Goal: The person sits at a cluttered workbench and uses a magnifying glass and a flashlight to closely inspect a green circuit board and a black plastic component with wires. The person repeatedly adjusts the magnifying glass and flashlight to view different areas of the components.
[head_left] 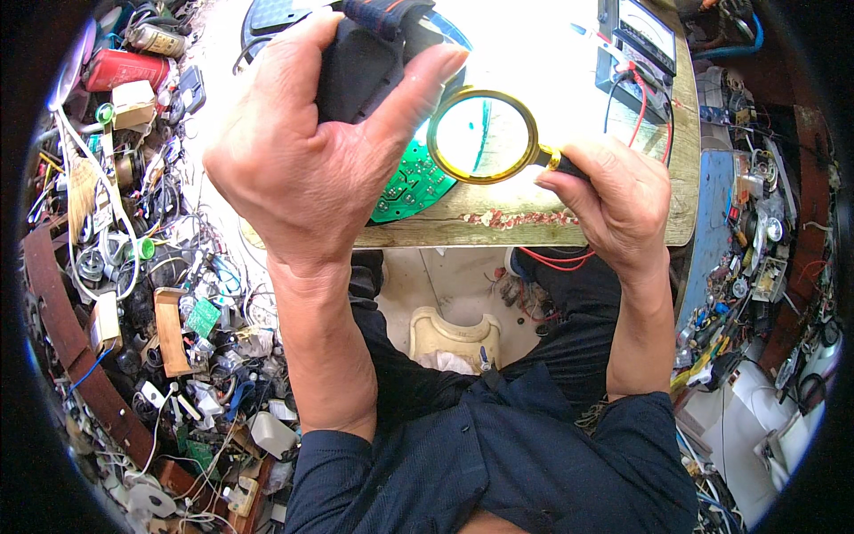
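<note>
My right hand (614, 200) is closed around the dark handle of a magnifying glass (534, 133) with a gold rim. Its lens is over the bright tabletop, beside a green circuit board (415, 189) with a curved edge. Close to the camera, my left hand (307, 151) is raised, thumb and fingers around a black object (356, 71) with a dark, orange-striped strap at its top. The kind of black object cannot be made out, and it and the hand hide much of the board.
An analog multimeter (648, 36) with red and black leads stands at the table's (680, 200) far right. Heaps of electronic parts and cables (213, 392) lie left, with more scrap (756, 231) right. Below the table edge stands a cream plastic stool (455, 336).
</note>
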`<state>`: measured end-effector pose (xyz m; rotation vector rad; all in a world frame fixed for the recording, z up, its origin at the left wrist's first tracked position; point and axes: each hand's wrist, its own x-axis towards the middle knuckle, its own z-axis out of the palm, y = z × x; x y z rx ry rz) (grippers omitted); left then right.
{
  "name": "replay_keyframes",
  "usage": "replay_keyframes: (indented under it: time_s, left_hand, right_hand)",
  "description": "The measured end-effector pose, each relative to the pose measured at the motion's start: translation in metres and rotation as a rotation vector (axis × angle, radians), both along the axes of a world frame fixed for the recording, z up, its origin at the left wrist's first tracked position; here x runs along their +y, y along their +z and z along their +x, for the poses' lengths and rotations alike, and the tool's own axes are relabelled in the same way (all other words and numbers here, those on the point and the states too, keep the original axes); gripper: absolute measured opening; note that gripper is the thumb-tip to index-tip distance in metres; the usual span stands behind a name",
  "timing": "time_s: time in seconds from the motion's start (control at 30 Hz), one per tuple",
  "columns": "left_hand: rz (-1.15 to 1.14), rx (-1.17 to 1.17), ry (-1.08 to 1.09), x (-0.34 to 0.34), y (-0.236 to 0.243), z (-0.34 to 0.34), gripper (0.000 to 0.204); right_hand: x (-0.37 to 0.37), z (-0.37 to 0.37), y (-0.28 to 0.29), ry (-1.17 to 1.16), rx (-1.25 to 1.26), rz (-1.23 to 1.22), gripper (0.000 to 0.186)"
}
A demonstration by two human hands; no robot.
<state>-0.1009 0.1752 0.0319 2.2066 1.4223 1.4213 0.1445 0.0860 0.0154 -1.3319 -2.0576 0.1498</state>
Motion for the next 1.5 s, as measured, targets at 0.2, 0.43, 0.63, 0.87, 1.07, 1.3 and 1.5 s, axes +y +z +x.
replay_keyframes:
  time_s: [0.2, 0.43, 0.63, 0.87, 1.07, 1.3, 1.5]
  left_hand:
    - [-0.007, -0.009, -0.015, -0.001, -0.001, -0.002, 0.045]
    - [0.034, 0.008, -0.040, 0.002, -0.003, -0.004, 0.047]
    - [-0.002, 0.003, -0.041, 0.000, -0.001, -0.003, 0.047]
    - [0.021, 0.075, -0.022, -0.001, 0.001, -0.002, 0.049]
    - [0.021, 0.050, -0.039, -0.001, 0.001, -0.003, 0.048]
    - [-0.013, 0.047, -0.032, -0.003, 0.005, -0.009, 0.044]
    - [0.030, 0.070, -0.046, -0.003, 0.005, -0.016, 0.043]
  right_hand:
    - [0.000, -0.001, 0.001, 0.005, -0.012, -0.004, 0.029]
    - [-0.003, -0.001, 0.003, -0.009, -0.004, -0.040, 0.029]
    - [-0.005, -0.002, 0.005, -0.005, -0.007, -0.059, 0.029]
    - [-0.006, -0.001, 0.006, -0.012, 0.000, -0.080, 0.029]
    - [-0.006, -0.001, 0.005, -0.006, 0.013, -0.066, 0.028]
    - [-0.006, -0.005, 0.006, 0.018, 0.008, -0.060, 0.028]
    - [-0.005, -0.009, 0.005, 0.046, -0.004, -0.043, 0.029]
